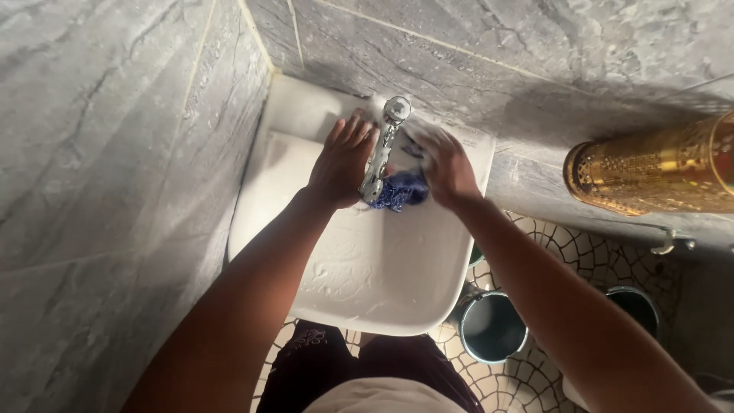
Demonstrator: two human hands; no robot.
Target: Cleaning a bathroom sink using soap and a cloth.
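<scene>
A white, glossy ceramic wash basin (359,283) with rounded front corners sits in the corner of grey, veined stone-look wall tiles (107,176), its wet bowl streaked with thin soapy film. At its back edge stands a polished chrome tap (384,145) with a round knob on top and a slim curved spout reaching out over the bowl. The left hand (342,162) lies flat with its fingers stretched out on the basin just beside the tap, palm down, gripping nothing that can be seen. The right hand (446,170) is clenched around a crumpled dark blue patterned cloth (400,191), which bunches out below the hand, right against the tap spout and over the back of the bowl; a paler part of the cloth shows above the fingers. To the right, a shiny gold cylindrical metal container (650,174) with a finely perforated, lattice-like surface juts out from the wall. Below the basin, the floor (566,245) is paved in cream irregular mosaic pieces with dark joints, and two round dark teal buckets (492,326) stand on it.
</scene>
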